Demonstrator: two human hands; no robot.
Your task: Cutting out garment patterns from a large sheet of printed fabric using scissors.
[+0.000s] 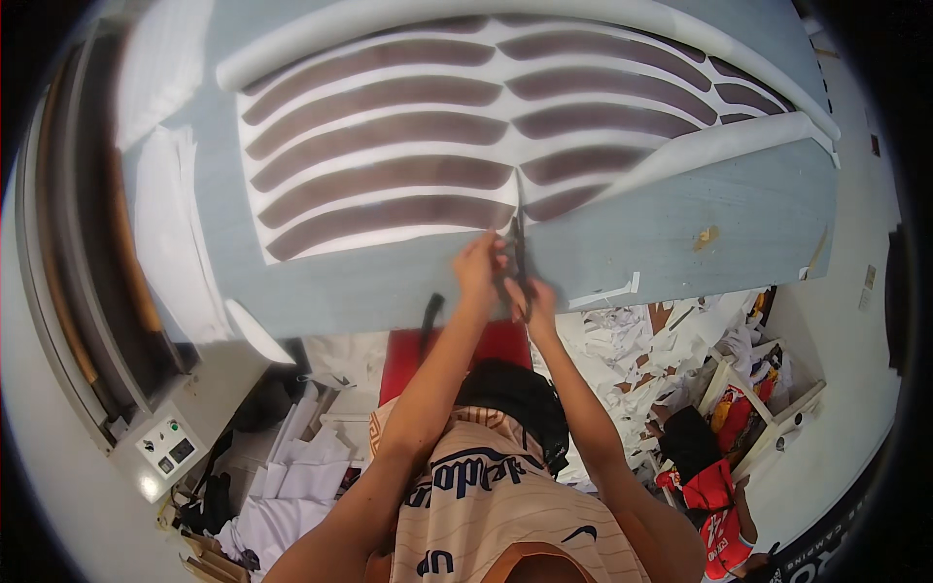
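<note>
A large white paper sheet point(389, 142) printed with rows of curved dark brown shapes lies over the table. In my right hand point(531, 299) is a pair of dark scissors point(519, 251), blades pointing away from me. The blades lie in a slit that runs into the sheet between the left and right columns of shapes. My left hand point(476, 269) pinches the sheet's near edge just left of the scissors. Right of the cut, the sheet's near part curls back over some shapes.
The blue-grey table point(671, 238) has a rolled paper edge point(321, 44) at its far side. White paper pieces point(170, 223) lie at left beside a long machine point(73, 223). Below are a red seat point(400, 364), paper scraps point(622, 360) and an open drawer point(753, 389).
</note>
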